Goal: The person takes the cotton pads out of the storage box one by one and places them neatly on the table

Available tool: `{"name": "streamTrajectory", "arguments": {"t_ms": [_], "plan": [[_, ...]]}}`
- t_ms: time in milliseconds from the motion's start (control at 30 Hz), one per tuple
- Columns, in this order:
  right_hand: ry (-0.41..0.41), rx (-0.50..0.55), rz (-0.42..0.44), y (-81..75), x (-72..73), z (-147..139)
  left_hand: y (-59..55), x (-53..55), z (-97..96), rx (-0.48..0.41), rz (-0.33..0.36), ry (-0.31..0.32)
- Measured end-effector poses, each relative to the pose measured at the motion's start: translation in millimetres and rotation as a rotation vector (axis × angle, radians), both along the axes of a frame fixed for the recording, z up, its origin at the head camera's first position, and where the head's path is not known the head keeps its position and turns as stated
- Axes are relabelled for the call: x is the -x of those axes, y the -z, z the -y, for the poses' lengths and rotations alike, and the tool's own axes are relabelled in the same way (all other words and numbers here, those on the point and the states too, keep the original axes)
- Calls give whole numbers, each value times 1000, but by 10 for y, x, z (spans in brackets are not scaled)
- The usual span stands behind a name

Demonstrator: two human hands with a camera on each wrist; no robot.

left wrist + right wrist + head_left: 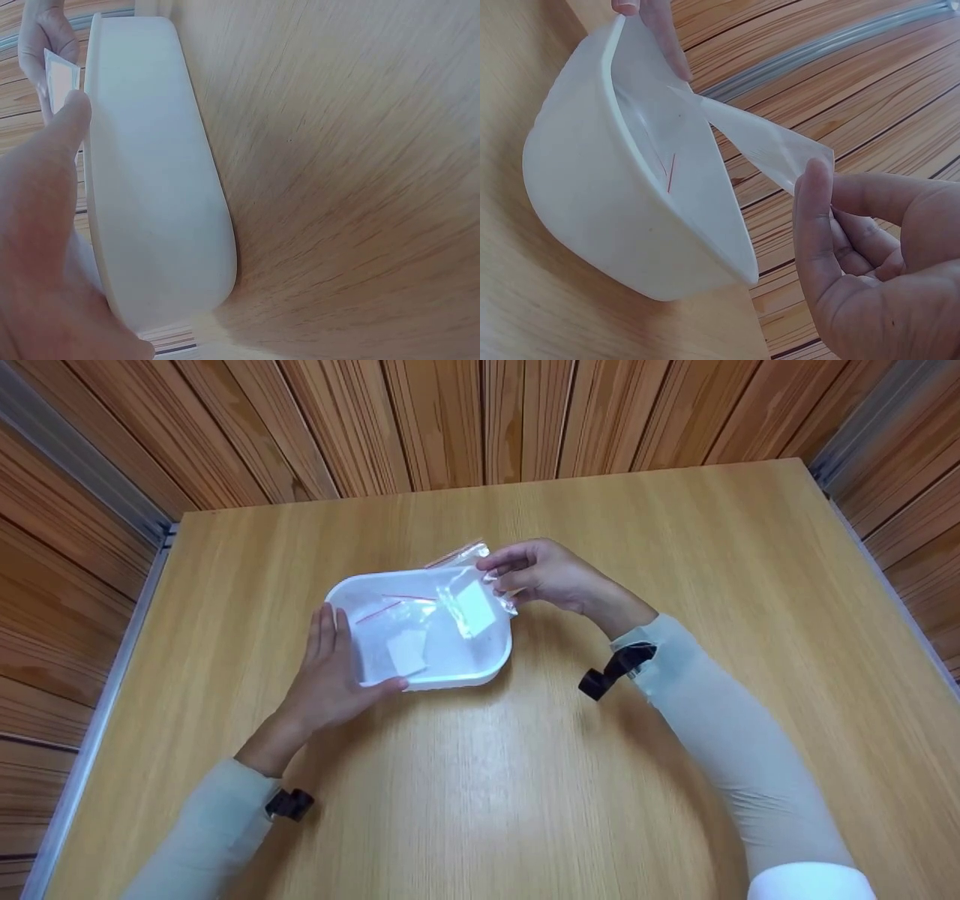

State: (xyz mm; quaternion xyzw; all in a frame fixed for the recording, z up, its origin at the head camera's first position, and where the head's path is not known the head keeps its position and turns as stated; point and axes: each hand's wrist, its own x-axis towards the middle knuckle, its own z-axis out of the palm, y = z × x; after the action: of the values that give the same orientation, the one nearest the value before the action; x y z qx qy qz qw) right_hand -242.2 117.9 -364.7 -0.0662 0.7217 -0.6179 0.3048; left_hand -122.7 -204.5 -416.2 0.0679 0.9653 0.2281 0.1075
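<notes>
A white plastic tub (457, 664) stands on the wooden table. Around its left corner lies my left hand (330, 675), fingers straight along the left rim and thumb against the front rim. My right hand (551, 577) pinches a small clear zip bag (769, 142) between thumb and fingers at the tub's right far corner. In the head view this bag has a white flat piece (476, 609) in it and hangs over the tub. Inside the tub lies another clear bag with red zip lines and a white piece (407, 651).
Just past the tub's far rim shows clear plastic with a red line (457, 555), close to my right fingertips. The table (480, 787) extends around the tub. Wood-panelled walls (442, 420) and metal rails border it at the back and sides.
</notes>
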Motion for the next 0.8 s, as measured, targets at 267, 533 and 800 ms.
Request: {"name": "streamTrajectory", "arguments": {"t_ms": [267,533,800], "plan": [[21,22,5,18,-5,-163,2,7,-8,-7,-15,4],[33,31,2,48,-25,-321,4,14,-11,-12,-9,2],[55,29,2,87,-27,-504,4,8,-5,2,0,1]]}}
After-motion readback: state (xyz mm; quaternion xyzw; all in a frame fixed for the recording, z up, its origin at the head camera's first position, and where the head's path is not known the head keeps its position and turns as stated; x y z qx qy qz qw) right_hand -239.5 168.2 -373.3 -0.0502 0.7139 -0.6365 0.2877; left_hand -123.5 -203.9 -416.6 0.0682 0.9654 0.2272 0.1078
